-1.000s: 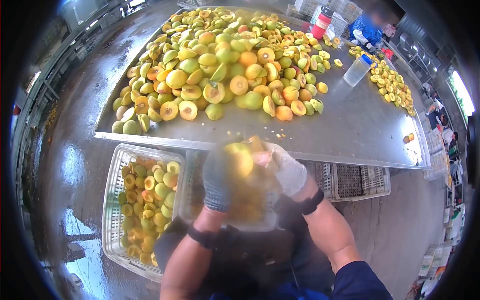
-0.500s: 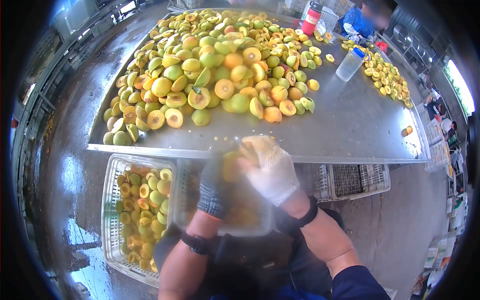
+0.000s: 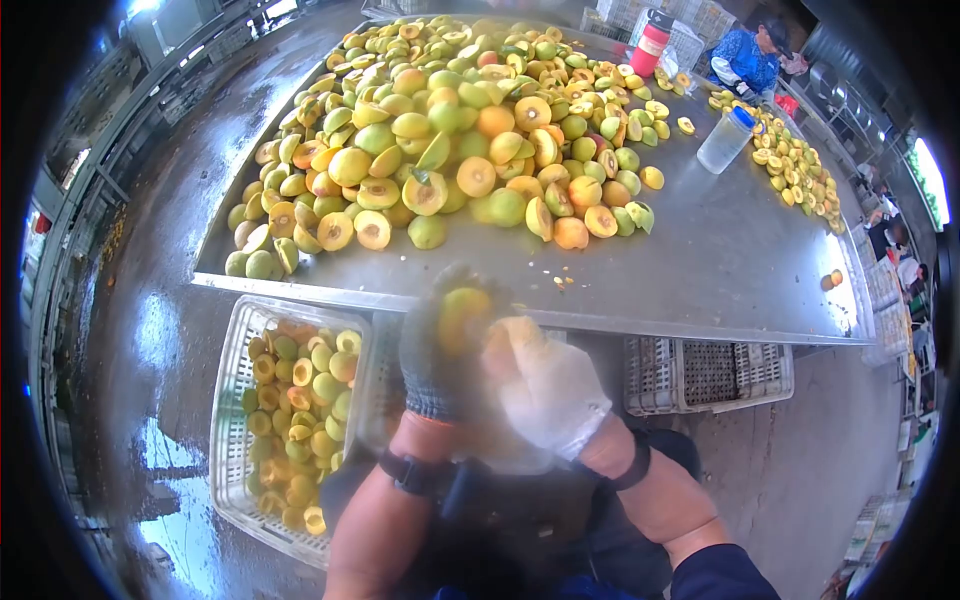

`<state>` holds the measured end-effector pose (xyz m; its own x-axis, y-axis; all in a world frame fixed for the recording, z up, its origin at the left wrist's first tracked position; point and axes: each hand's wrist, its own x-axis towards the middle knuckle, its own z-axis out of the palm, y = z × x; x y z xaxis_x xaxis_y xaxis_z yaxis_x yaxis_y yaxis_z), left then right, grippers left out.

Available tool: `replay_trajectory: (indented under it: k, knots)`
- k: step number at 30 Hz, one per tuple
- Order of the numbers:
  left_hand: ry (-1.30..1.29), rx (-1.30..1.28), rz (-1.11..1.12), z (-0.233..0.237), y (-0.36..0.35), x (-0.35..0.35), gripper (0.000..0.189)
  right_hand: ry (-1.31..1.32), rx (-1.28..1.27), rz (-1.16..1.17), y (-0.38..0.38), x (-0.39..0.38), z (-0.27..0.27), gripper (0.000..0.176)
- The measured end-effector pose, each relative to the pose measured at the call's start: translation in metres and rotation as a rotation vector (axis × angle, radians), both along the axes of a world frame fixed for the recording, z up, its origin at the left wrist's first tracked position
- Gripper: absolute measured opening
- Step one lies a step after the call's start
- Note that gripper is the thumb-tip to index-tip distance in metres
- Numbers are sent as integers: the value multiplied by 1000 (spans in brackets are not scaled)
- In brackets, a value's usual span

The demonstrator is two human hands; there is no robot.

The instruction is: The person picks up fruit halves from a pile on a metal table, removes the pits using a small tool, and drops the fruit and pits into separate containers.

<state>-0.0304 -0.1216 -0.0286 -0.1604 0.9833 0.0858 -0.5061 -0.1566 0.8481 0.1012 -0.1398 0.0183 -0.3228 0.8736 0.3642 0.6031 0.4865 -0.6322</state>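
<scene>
My left hand (image 3: pixel 432 350), in a dark grey knit glove, is closed around a yellow-green peach (image 3: pixel 464 318) just in front of the table edge. Close beside it, my right hand (image 3: pixel 545 385) wears a white glove and has its fingers curled shut. What those fingers hold is hidden and blurred. A big heap of peaches (image 3: pixel 410 150), many cut in half with brown centres showing, covers the left and middle of the metal table (image 3: pixel 660 265). Below my hands, a blurred white crate (image 3: pixel 515 460) stands partly hidden.
A white crate (image 3: pixel 232 420) of peach halves stands at lower left. Stacked crates (image 3: pixel 705 375) sit under the table. On it are a blue-capped jug (image 3: pixel 725 142), a red bottle (image 3: pixel 650 45) and a smaller peach pile (image 3: pixel 800 165). A co-worker (image 3: pixel 745 60) is at the far right.
The view has shifted, so the table sits further right. My left hand has turned, showing the peach more clearly, and my right hand has moved slightly lower.
</scene>
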Motion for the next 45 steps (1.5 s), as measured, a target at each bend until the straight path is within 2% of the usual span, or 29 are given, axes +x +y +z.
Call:
replay_trajectory:
  k: [2, 7, 11, 17, 21, 23, 24, 25, 27, 30, 31, 34, 37, 40, 43, 45]
  knots:
    - [77, 10, 29, -1, 2, 0, 52, -26, 4, -20, -1, -5, -1, 18]
    - [-32, -15, 10, -1, 1, -1, 51, 2, 2, -37, 0, -13, -3, 16]
    - [-25, 10, 50, -11, 4, -3, 50, 45, 37, -29, 0, -17, -6, 17]
    - [-221, -123, -3, -11, 0, -8, 48, -79, -18, -104, -1, -27, -8, 18]
    - [-245, -157, 35, -11, -6, -14, 44, -265, 32, 9, 0, -25, 4, 21]
    - [530, 180, 165, -14, -3, -29, 42, -281, -34, 16, 3, -23, 4, 22]
    - [800, 305, 160, -14, 0, -37, 39, -339, -83, 110, 6, -18, 5, 23]
    - [1045, 450, 187, -14, 3, -45, 36, -390, -131, 202, 12, -9, 6, 25]
    - [1298, 650, 114, -11, 9, -55, 29, -432, -191, 368, 22, 1, 7, 31]
    - [1271, 437, -74, 2, 9, -55, 27, -371, -373, 351, 29, 1, 15, 33]
    - [1099, 312, -71, -10, 9, -51, 29, -312, -426, 330, 29, 1, 15, 36]
    - [1131, 390, -1, -10, 16, -51, 30, -78, -451, 278, 25, -3, -7, 37]
    - [1261, 532, 85, -3, 12, -53, 23, -304, -305, 333, 18, -3, -2, 37]
    - [1209, 439, 127, 2, 6, -50, 24, -437, -175, 330, 16, -5, -8, 21]
    - [1156, 386, 64, -10, 12, -51, 26, -235, -328, 337, 18, -7, -20, 35]
    - [1003, 264, -3, -8, 9, -48, 27, -148, -353, 326, 17, -8, -21, 34]
